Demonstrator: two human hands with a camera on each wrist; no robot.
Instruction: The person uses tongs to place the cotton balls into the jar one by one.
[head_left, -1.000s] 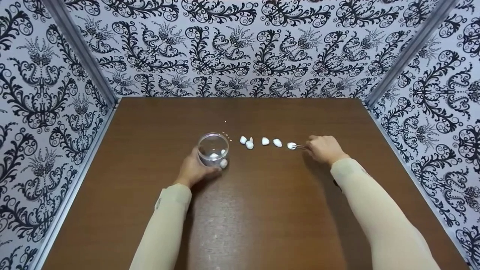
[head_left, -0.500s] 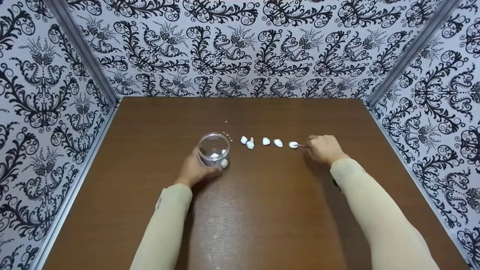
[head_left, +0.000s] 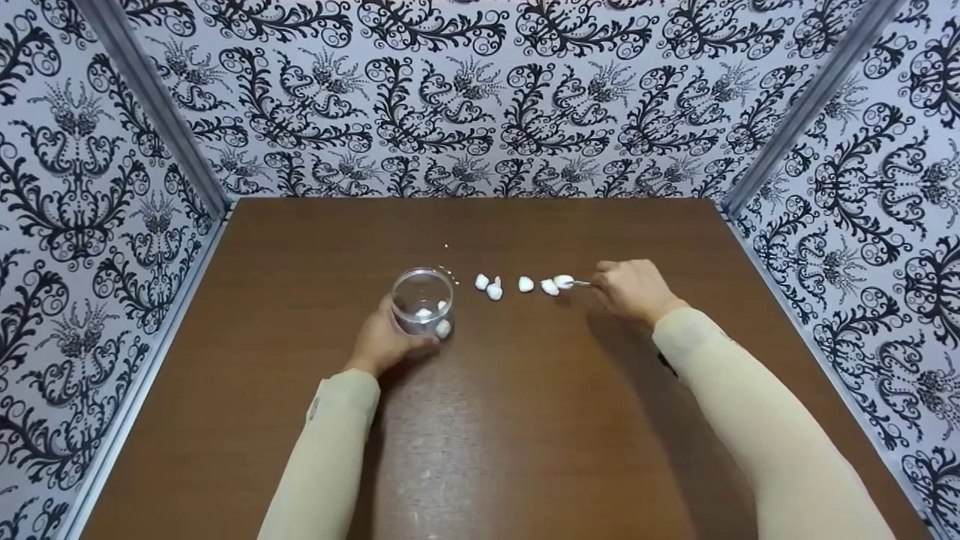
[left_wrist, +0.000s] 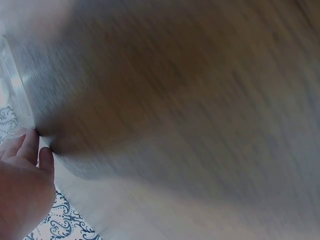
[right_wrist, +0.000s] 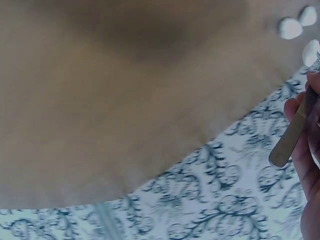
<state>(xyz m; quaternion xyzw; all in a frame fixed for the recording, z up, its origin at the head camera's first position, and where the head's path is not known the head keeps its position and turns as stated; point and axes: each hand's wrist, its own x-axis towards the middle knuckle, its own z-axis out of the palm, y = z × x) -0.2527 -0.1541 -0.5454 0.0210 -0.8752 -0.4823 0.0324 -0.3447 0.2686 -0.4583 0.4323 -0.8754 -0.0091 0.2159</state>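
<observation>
Four white stones (head_left: 526, 284) lie in a row on the table (head_left: 525, 420), to the right of the glass (head_left: 423, 301), and a fifth stone (head_left: 563, 280) sits at the right end of that row, caught in the tips of our tweezers (head_left: 581, 283). Our right hand (head_left: 632, 289) pinches the tweezers, fingers curled round the metal arms, as the right wrist view (right_wrist: 292, 135) shows. Our left hand (head_left: 388, 339) wraps the near side of the glass, fingers curled against its wall; a few stones already rest inside it. We judge the risk to be a slip: the stone looks smooth and rounded, so a loosened pinch could drop it short of the glass, and a knock against the rim could tip it.
</observation>
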